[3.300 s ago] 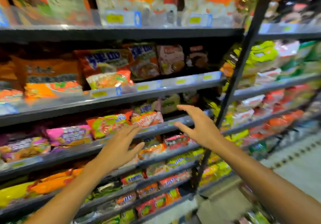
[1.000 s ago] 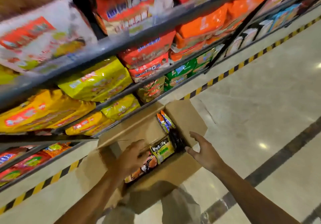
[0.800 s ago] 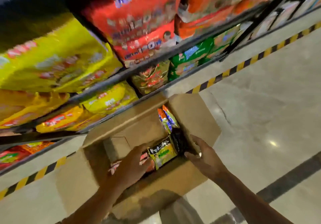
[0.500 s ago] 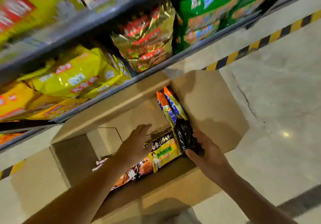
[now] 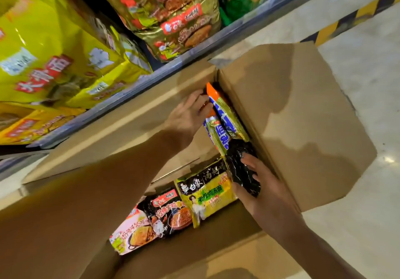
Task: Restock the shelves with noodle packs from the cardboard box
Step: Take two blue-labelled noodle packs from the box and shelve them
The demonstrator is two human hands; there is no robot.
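Left hand (image 5: 188, 116) grips upright packs (image 5: 220, 127) in box (image 5: 292, 116); right hand (image 5: 259, 194) clasps black pack (image 5: 240, 166); shelf (image 5: 134, 88) at 11 o'clock.

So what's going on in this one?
A person is reaching with both hands into an open cardboard box on the floor beside stocked shelves. The left hand touches the orange-and-blue noodle packs standing on edge against the box wall; the right hand rests on a black pack. A yellow pack and a pink one lie lower in the box. Nothing has been lifted out yet.
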